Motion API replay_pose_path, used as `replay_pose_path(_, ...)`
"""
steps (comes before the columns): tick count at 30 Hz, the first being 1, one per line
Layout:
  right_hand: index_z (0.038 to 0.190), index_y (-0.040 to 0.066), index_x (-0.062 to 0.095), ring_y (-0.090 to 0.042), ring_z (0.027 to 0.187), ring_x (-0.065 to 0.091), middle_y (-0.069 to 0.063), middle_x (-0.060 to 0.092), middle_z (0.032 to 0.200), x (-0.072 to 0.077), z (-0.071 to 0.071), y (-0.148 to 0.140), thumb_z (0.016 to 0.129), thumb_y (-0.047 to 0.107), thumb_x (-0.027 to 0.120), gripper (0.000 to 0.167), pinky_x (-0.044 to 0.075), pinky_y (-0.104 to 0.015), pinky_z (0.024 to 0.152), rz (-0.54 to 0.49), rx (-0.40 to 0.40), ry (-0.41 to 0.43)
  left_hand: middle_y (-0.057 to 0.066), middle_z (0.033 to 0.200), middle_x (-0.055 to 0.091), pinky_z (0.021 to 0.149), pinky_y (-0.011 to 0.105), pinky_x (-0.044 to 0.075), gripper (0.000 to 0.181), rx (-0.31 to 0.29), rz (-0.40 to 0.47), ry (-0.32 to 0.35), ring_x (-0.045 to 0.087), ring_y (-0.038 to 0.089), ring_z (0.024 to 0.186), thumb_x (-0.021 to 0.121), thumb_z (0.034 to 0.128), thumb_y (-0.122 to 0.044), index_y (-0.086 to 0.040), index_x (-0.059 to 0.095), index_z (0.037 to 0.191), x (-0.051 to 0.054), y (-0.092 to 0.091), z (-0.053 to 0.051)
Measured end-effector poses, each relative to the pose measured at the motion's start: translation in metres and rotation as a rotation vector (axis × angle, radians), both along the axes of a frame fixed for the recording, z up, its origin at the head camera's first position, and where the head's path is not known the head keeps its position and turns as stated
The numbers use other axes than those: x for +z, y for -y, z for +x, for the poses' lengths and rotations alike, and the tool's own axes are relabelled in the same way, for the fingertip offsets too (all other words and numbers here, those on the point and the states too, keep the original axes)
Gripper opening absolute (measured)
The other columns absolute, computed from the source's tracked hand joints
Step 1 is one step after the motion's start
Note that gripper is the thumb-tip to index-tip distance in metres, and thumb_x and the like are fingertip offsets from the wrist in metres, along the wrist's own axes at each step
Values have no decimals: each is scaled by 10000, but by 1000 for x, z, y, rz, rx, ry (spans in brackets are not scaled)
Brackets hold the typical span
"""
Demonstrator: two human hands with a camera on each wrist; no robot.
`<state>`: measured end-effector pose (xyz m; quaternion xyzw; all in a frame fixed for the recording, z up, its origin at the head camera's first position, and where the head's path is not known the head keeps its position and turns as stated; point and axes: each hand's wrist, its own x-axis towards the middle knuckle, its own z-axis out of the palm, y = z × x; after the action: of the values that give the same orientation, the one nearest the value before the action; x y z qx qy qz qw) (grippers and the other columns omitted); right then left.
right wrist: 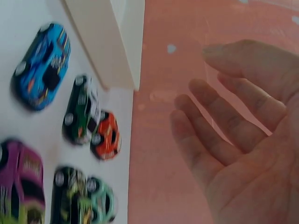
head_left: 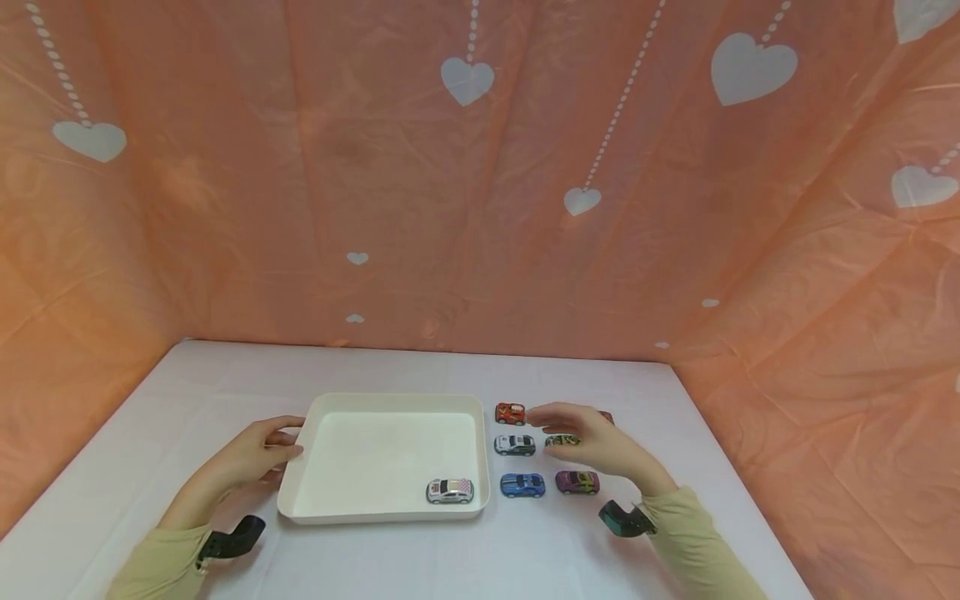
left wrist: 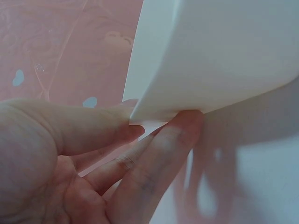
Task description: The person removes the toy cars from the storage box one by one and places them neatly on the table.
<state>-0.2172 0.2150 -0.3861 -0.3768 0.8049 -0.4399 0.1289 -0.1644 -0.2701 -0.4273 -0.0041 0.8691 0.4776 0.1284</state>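
My left hand [head_left: 251, 457] pinches the left rim of a white rectangular tray [head_left: 292, 492], thumb on top and fingertips against the outer wall in the left wrist view. Inside the tray's near right corner sits a silver-and-pink toy car [head_left: 450, 492]. Above the toy cars right of the tray is my right hand [head_left: 588, 433], its fingers loosely spread and holding nothing. Nearest its fingertips in the head view is a red toy car [head_left: 511, 413]. It partly covers a camouflage toy car [head_left: 562, 440]. A mint-green toy car [right wrist: 102, 200] shows in the right wrist view.
A white police-style toy car [head_left: 514, 445], a blue toy car [head_left: 522, 485] and a purple toy car [head_left: 577, 482] stand right of the tray. The white table [head_left: 375, 558] meets an orange curtain [head_left: 420, 208] with hearts at its back and sides.
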Motion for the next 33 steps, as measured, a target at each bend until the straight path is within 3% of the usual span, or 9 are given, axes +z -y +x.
replay_pose_path(8, 1299, 34, 547, -289, 1178, 535, -121, 566, 1301, -5, 0, 29, 852, -22, 683, 471, 414, -443, 976, -5, 68, -44, 287, 1094, 584, 631, 377, 523, 494, 17, 6, 7, 608, 231, 788, 568, 936, -30, 108, 373, 1369, 0, -2, 0)
replay_pose_path(14, 1312, 107, 549, -165, 1180, 533, 13, 576, 1289, -8, 0, 46, 865, 49, 694, 473, 407, -377, 993, 45, 80, -44, 297, 1090, 582, 630, 381, 525, 492, 3, 13, -3, 614, 241, 797, 569, 938, -28, 118, 370, 1363, 0, -1, 0)
replay_pose_path(19, 1289, 130, 566, -149, 1176, 535, 46, 578, 1283, -10, 1, 61, 862, 41, 694, 454, 412, -339, 987, 51, 112, -29, 287, 1088, 587, 630, 380, 524, 500, -5, 19, -5, 614, 244, 810, 576, 934, -27, 120, 367, 1364, 0, 0, 0)
replay_pose_path(26, 1276, 99, 575, -251, 1155, 552, 8, 583, 1283, -17, 3, 79, 849, -8, 696, 456, 417, -321, 978, 35, 164, 2, 285, 1083, 590, 630, 381, 521, 493, -5, 19, 0, 610, 247, 804, 570, 936, -24, 114, 370, 1365, 0, 0, 0)
replay_pose_path(33, 1289, 15, 551, -202, 1169, 541, -114, 568, 1300, -22, 4, 92, 861, -1, 683, 448, 434, -333, 960, 28, 231, 8, 289, 1101, 578, 645, 379, 527, 511, 0, 9, 7, 617, 246, 823, 577, 940, -42, 114, 358, 1375, 0, 0, 0)
